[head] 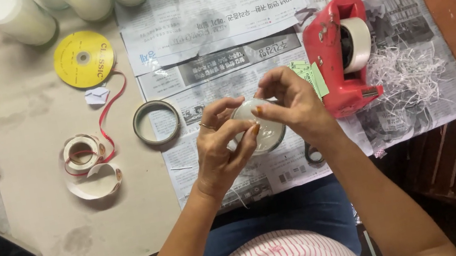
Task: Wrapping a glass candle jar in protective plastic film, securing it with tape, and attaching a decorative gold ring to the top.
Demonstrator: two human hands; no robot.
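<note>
From my head view, both my forearms reach forward and angle inward, bare to the elbow. My left hand (pixel 220 148) sits with its back toward me, fingers curled, thumb and forefinger pinched inward, a ring on one finger. My right hand (pixel 292 104) arches over from the other side, wrist bent, fingertips (pixel 264 89) drawn together and meeting the left hand's fingertips.

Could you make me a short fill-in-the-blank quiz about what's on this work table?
1. Both hands, left hand and right hand, hold a small clear round ____.
2. The tape dispenser beside the right hand is coloured ____.
3. The disc near the white candles is coloured ____.
4. The hands work over sheets of ____.

Missing words: container; red; yellow; newspaper
</note>
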